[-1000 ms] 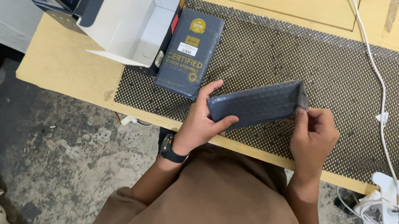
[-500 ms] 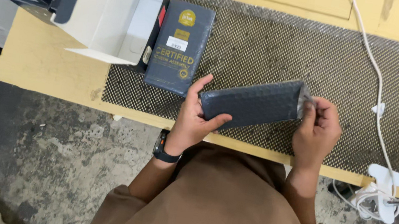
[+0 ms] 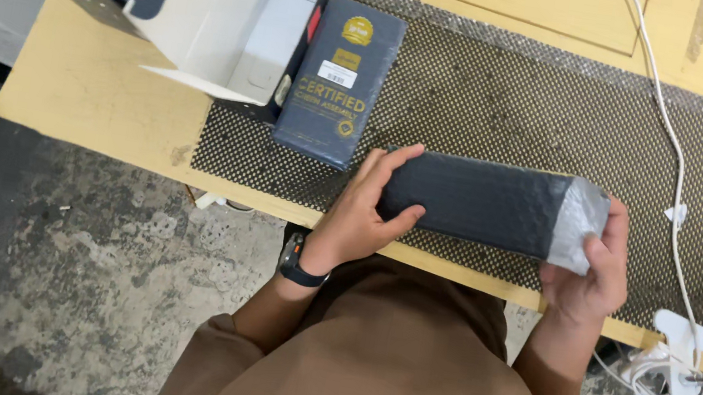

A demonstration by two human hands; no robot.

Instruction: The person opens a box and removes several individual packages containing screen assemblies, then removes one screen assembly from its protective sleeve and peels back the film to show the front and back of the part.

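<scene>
I hold a long dark box wrapped in clear bubble wrap (image 3: 479, 203) level over the near edge of the table. My left hand (image 3: 367, 214) grips its left end, fingers over the top and thumb along the front. My right hand (image 3: 591, 268) holds the right end, where the loose wrap bunches up grey. A black watch sits on my left wrist. The box hovers above the black dotted mat (image 3: 510, 110).
A dark blue flat box with gold print (image 3: 338, 81) lies on the mat to the left. Behind it stands an open white carton (image 3: 231, 11). A white cable (image 3: 673, 160) runs down the right to a white clamp (image 3: 678, 349). Concrete floor lies below.
The wrapped box has turned from a tilt, right end raised, to level. Both hands kept their hold.
</scene>
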